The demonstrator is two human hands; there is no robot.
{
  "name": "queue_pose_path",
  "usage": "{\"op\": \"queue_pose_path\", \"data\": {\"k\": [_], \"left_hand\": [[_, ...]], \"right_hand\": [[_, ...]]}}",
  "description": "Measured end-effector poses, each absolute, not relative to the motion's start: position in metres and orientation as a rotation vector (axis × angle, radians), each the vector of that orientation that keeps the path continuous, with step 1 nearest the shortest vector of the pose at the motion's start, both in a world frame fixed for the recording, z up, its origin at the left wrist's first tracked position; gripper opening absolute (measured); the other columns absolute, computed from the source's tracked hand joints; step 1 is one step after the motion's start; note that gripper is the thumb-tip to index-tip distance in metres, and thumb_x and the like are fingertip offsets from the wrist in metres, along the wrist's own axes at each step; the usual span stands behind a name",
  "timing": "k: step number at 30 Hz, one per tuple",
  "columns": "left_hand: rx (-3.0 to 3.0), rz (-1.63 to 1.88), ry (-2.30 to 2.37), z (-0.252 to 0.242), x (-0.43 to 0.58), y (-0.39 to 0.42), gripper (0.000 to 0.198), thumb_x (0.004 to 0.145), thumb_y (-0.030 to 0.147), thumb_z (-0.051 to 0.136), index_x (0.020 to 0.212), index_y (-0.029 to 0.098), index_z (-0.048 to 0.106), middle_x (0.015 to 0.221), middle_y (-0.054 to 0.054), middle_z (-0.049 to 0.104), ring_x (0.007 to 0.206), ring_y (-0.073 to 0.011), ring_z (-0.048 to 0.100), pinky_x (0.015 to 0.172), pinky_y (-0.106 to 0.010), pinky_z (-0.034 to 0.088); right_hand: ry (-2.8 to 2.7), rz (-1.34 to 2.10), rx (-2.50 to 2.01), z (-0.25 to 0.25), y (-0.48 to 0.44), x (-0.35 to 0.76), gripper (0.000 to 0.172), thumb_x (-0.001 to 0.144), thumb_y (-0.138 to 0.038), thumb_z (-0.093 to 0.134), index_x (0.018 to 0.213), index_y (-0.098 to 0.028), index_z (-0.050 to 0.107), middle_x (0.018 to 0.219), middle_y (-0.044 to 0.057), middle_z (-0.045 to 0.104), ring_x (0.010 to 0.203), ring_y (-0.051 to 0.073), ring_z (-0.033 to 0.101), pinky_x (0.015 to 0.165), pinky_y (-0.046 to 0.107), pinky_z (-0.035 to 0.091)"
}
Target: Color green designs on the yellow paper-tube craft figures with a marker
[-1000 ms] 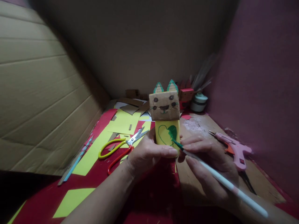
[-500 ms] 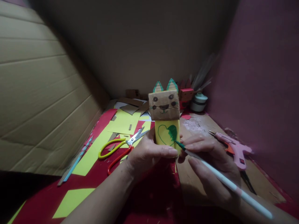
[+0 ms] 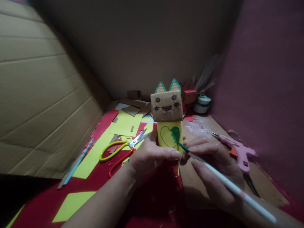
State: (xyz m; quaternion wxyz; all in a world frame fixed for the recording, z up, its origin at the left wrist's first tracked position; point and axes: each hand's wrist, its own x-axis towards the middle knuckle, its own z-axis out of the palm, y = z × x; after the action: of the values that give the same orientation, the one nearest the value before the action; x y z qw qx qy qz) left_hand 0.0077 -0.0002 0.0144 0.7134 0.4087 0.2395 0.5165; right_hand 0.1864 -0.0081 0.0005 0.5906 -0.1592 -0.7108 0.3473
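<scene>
Gripping the cat at six o'clock are your left fingers; at its four, right fingers pinch a brush.

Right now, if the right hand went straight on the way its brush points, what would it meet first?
The cat-eared figure: the brush in the right hand leads, aimed at the green heart. Tip and figure look close or touching; depth is unclear.

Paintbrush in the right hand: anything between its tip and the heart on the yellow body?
Nothing visible. The paintbrush tip is at the heart's lower right edge; whether it touches, I can't tell. The left hand has its thumb below the heart, not between them.
</scene>
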Motion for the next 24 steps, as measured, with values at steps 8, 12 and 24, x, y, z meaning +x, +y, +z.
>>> {"op": "queue_pose_path", "data": {"k": [8, 12, 24], "left_hand": [[0.943, 1.141, 0.506, 0.0095, 0.0067, 0.0011, 0.029, 0.064, 0.018, 0.087, 0.091, 0.011, 0.077, 0.079, -0.009, 0.073, 0.068, -0.0203, 0.068, 0.068, -0.033, 0.057], [0.925, 1.128, 0.486, 0.0100, 0.0067, 0.0010, 0.035, 0.064, 0.016, 0.087, 0.098, 0.011, 0.077, 0.080, -0.009, 0.073, 0.070, -0.0205, 0.068, 0.067, -0.033, 0.058], [0.907, 1.144, 0.467, 0.0129, 0.0077, -0.0008, 0.029, 0.065, 0.011, 0.086, 0.092, 0.011, 0.076, 0.080, -0.008, 0.073, 0.068, -0.0182, 0.068, 0.067, -0.032, 0.057]], "right_hand": [[-1.654, 0.809, -0.379, 0.0012, -0.0073, 0.1870, 0.035, 0.090, -0.001, 0.062, 0.112, -0.026, 0.073, 0.096, 0.004, 0.071, 0.085, 0.021, 0.070, 0.081, 0.038, 0.062], [-1.681, 0.831, -0.346, 0.0006, -0.0082, 0.1889, 0.039, 0.090, 0.001, 0.061, 0.114, -0.026, 0.073, 0.099, 0.004, 0.072, 0.087, 0.020, 0.071, 0.082, 0.036, 0.061], [-1.658, 0.804, -0.362, 0.0007, -0.0065, 0.1879, 0.035, 0.091, -0.001, 0.063, 0.113, -0.026, 0.074, 0.097, 0.003, 0.071, 0.086, 0.019, 0.070, 0.083, 0.035, 0.061]]}}
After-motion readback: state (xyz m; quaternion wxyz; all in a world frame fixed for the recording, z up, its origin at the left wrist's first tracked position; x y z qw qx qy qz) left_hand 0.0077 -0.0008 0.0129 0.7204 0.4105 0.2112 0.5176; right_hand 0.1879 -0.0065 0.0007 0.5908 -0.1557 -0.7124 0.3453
